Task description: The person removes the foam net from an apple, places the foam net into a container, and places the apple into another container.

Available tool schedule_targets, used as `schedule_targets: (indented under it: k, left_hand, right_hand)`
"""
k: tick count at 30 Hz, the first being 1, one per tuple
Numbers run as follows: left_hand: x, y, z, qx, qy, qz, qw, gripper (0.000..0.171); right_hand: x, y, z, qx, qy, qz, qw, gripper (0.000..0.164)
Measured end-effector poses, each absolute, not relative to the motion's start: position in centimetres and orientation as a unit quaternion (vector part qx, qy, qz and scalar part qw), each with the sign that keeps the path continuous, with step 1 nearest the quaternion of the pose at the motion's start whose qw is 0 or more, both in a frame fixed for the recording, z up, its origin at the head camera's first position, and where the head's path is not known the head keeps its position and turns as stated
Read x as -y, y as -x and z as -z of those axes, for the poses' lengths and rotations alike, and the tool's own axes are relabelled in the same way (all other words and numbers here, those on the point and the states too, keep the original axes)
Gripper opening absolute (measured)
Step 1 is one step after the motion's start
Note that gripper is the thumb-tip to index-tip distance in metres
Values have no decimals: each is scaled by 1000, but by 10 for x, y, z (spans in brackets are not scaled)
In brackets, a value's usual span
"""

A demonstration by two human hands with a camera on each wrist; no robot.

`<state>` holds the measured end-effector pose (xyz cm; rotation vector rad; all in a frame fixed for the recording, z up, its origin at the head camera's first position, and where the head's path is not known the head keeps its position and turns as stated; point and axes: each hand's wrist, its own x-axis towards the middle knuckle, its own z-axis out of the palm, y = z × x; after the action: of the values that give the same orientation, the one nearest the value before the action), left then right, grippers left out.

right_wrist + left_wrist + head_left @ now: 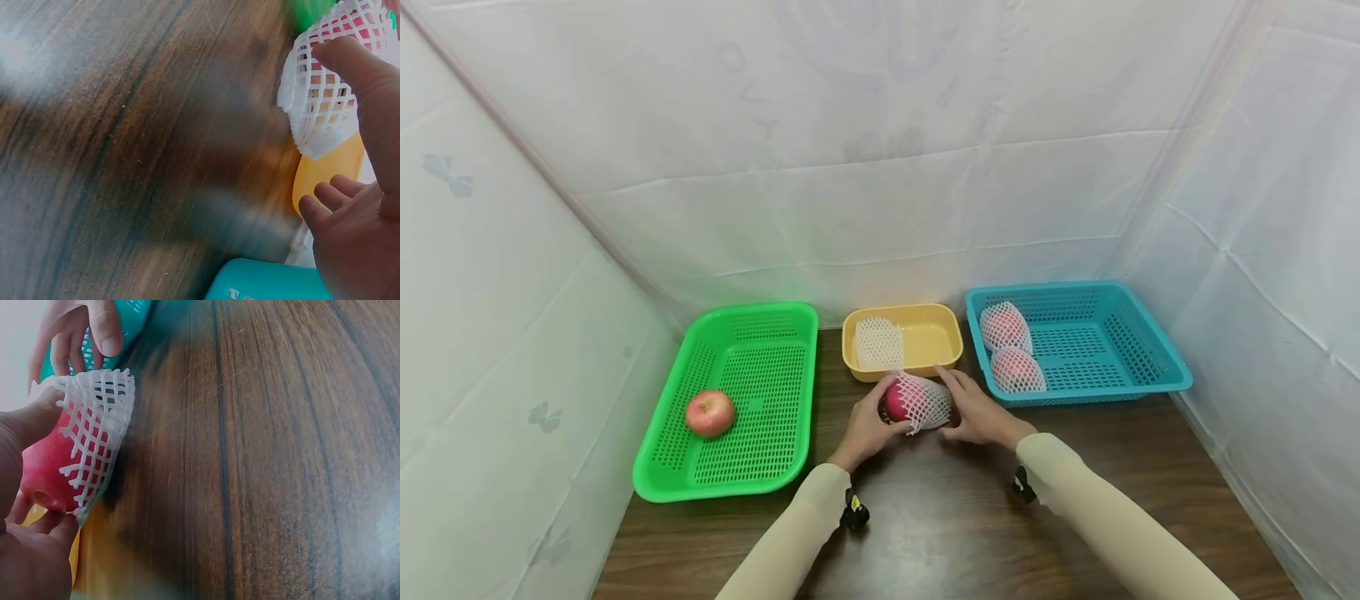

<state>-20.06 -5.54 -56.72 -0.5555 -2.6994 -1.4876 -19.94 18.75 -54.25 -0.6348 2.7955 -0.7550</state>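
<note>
In the head view my left hand grips a red apple, its thumb and fingers on opposite sides. A white foam net sleeve covers the right part of that apple. The left wrist view shows the sleeve's ragged edge across the red skin, the apple's other end bare. My right hand is at the sleeve's right end, fingers spread apart. From the right wrist, its thumb overlaps the netting, while the other fingers stand off it, loosely bent.
Behind the hands, a yellow tray holds flat foam nets. A green basket at left contains one bare apple. At right, a blue basket holds two netted apples. White cloth walls enclose the wooden table.
</note>
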Motion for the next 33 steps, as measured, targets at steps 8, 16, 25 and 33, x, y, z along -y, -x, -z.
schedule_targets:
  k: [8, 16, 25, 33]
  left_hand:
    - [51, 201, 570, 868, 210, 449, 34, 88]
    - [48, 204, 574, 867, 211, 446, 72, 75]
    - [48, 204, 574, 874, 165, 454, 57, 66]
    - [50, 203, 573, 875, 165, 453, 55, 67]
  right_hand:
    - [-189, 198, 546, -940, 211, 251, 89, 113]
    - [-192, 198, 550, -941, 207, 254, 89, 112]
    - [-191, 198, 548, -938, 209, 259, 92, 110]
    - [-188, 197, 548, -938, 208, 262, 89, 104]
